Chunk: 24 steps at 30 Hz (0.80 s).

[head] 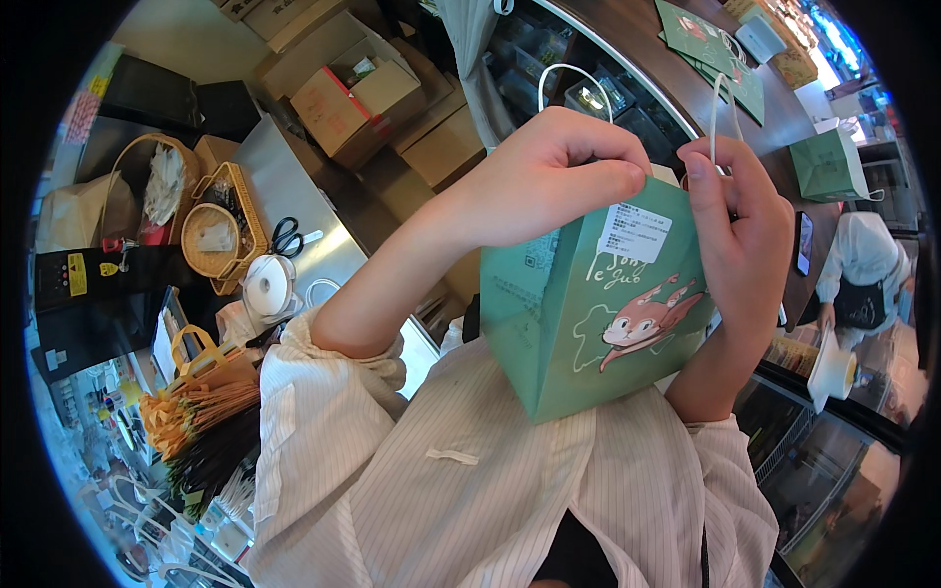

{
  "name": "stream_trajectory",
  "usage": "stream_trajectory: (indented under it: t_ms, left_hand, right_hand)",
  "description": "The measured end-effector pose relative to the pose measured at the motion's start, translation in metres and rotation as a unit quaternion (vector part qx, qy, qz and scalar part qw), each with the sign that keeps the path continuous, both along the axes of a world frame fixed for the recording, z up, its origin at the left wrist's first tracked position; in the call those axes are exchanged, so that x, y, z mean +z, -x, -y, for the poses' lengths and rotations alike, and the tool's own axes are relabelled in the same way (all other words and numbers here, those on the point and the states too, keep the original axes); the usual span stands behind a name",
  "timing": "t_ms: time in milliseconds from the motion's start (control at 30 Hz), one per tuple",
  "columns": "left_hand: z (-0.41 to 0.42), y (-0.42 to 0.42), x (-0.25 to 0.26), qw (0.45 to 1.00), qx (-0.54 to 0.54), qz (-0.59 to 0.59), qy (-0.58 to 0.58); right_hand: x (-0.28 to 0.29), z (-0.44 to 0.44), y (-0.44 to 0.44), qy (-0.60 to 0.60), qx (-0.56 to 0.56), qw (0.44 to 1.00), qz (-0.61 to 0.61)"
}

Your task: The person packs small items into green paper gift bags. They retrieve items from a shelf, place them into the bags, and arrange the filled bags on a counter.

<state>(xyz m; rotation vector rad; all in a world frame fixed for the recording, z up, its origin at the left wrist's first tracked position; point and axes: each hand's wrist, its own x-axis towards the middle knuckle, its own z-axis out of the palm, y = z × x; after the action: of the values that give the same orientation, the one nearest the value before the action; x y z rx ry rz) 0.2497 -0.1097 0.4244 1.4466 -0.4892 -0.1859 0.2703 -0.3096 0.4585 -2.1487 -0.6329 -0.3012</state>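
A green paper bag [514, 316] with a squirrel drawing and white cord handles is held up against my striped shirt front. My left hand [559, 176] reaches across its top, thumb and forefinger pinched at the upper rim near a corner. On the other side, my right hand [746, 202] has its fingers bent at the top edge, where a white cord handle [714, 117] rises beside the thumb. The other cord handle [577, 67] stands up behind my left hand. A white printed label [634, 232] sticks to the bag's front near the rim. The bag's inside is mostly hidden.
More green bags [709, 51] lie flat on a dark counter [625, 22]; another green bag [827, 165] and a phone [803, 242] are at right. A person [860, 272] stands beyond. Scissors [285, 237], ribbon spool [268, 285] and baskets [253, 228] lie left; cardboard boxes [331, 110] behind.
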Motion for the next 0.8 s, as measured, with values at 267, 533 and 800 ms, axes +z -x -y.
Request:
stream_trajectory:
  t_ms: [267,533,800]
  left_hand:
    - [0.002,-0.002,-0.003,1.000,0.000,-0.010,-0.007]
    - [0.004,-0.007,-0.004,1.000,0.008,-0.012,-0.010]
    - [0.002,-0.011,-0.013,0.999,0.026,0.008,-0.034]
  right_hand:
    - [-0.001,0.003,-0.003,-0.002,0.007,1.000,-0.023]
    - [-0.003,0.004,-0.012,0.009,0.016,1.000,-0.018]
    - [-0.011,0.006,-0.020,0.016,0.025,0.999,-0.032]
